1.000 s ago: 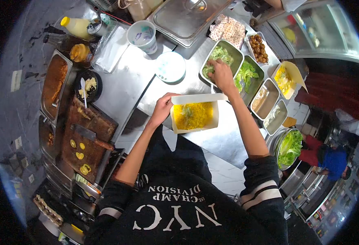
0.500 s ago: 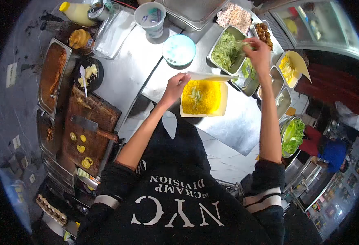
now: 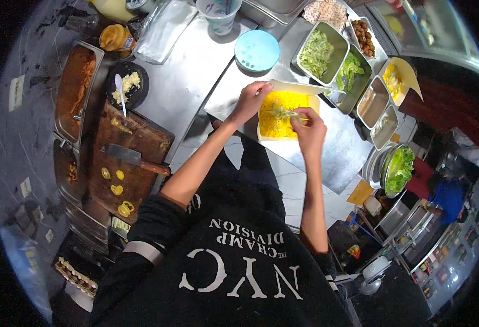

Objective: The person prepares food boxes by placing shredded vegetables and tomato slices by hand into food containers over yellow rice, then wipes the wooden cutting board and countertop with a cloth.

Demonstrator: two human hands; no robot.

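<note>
A paper food box (image 3: 267, 136) with yellow rice (image 3: 275, 126) spread inside stands at the table's front edge. My left hand (image 3: 250, 101) pinches its raised lid (image 3: 299, 87) at the near-left corner. Over the rice, my right hand (image 3: 309, 128) is closed on shredded cabbage (image 3: 284, 113), pale green strands showing at the fingertips. Behind and to the right, a deep metal pan (image 3: 318, 53) holds more of these shreds, beside a pan of cut green lettuce (image 3: 350, 71).
A blue-lidded tub (image 3: 257, 50) and a plastic cup (image 3: 219, 19) stand behind the box. On the left, a cleaver (image 3: 125, 155) lies on a wooden cutting board (image 3: 136, 128) with yellow slices. A person in blue (image 3: 447, 199) is at far right.
My right hand has come from the cabbage pan to above the rice, bringing shreds with it. The left hand keeps hold of the lid. The whole view has shifted slightly.
</note>
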